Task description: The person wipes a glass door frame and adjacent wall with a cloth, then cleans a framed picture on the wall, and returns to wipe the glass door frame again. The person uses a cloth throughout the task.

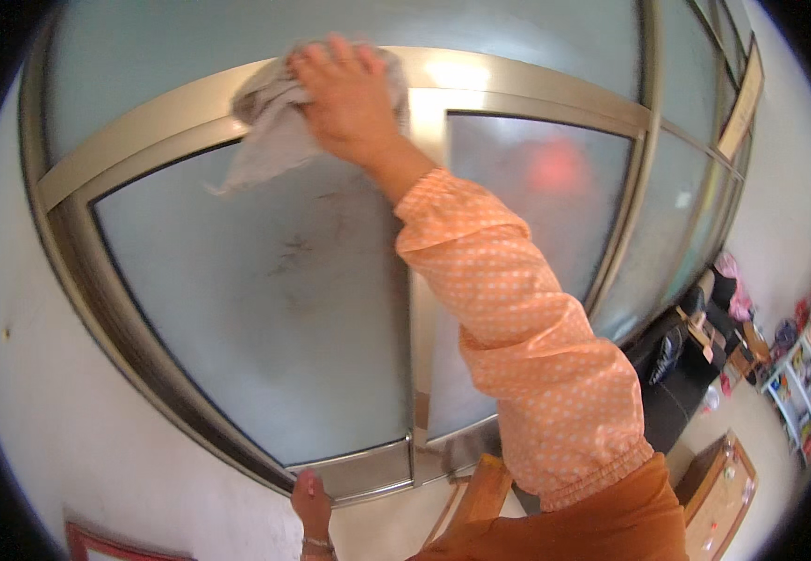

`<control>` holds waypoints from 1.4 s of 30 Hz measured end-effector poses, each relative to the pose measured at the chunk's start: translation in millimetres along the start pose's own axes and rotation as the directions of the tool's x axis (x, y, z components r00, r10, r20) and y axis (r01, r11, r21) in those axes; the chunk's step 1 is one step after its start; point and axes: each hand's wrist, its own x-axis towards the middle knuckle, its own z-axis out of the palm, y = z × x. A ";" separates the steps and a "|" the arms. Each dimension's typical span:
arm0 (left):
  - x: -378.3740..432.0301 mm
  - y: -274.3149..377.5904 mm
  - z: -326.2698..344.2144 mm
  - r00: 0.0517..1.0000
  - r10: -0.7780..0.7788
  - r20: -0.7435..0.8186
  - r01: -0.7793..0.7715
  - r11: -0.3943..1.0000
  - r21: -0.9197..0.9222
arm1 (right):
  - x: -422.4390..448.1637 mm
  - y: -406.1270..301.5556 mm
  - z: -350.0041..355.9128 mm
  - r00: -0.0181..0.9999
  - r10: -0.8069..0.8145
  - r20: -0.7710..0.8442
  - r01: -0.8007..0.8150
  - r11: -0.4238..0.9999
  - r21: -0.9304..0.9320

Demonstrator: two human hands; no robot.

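Note:
My right hand [346,98] holds a crumpled greyish cloth [272,140] against the metal crossbar [517,80] above a frosted glass door panel [258,280]. Its fingers are slightly blurred, and one corner of the cloth hangs down over the glass. An orange sleeve cover with white dots [517,301] covers my right forearm. Low in the view, my left hand [310,494] is at the bottom left corner of the door frame [367,480], with a bracelet at its wrist. How its fingers sit on the frame is hidden. Dark smudge-like marks show on the glass panel.
A second frosted panel [517,196] stands to the right, with a blurred red patch. Below are a wooden piece of furniture [482,491] and a brown-topped table [721,498]. Farther right are a black sofa [679,393] with items on it and a cluttered shelf [805,386].

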 end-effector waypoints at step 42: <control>219.7 312.5 232.0 0.827 0.284 -0.486 -0.404 0.900 -0.162 | -816.6 -157.4 -589.1 -0.865 0.492 -0.098 -0.289 -0.648 -0.705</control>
